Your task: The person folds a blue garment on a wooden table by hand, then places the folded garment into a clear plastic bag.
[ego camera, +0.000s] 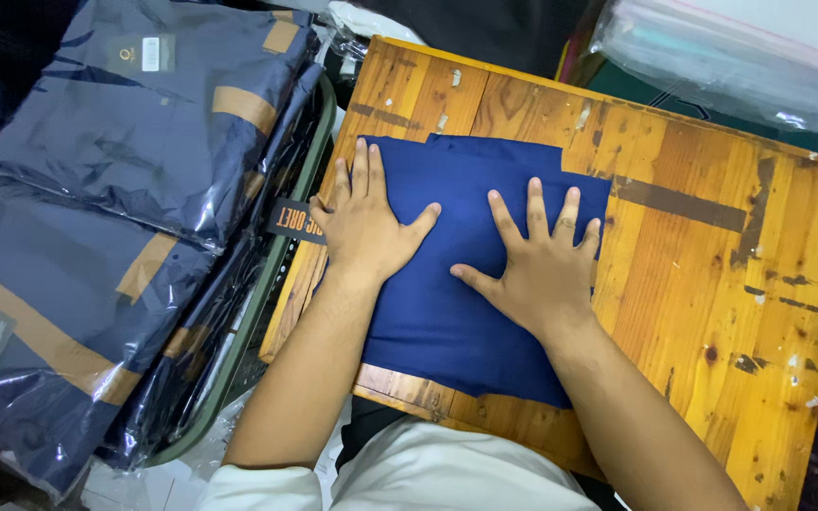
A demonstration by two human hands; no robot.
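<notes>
Head view: 2 bare hands lie palm-down on a folded navy garment spread across a worn wooden table. The left hand presses the cloth's left edge, fingers splayed flat and gripping nothing; the right hand rests near the cloth's right side, fingers likewise fanned wide, thumb pointing left. Both seem set there to flatten the fabric and hold its fold in place. The garment sits on the table's left half, its near edge reaching the table's near rim. Left of the table, bagged navy garments are stacked in a green crate. Far right lies a pile of clear plastic bags.
</notes>
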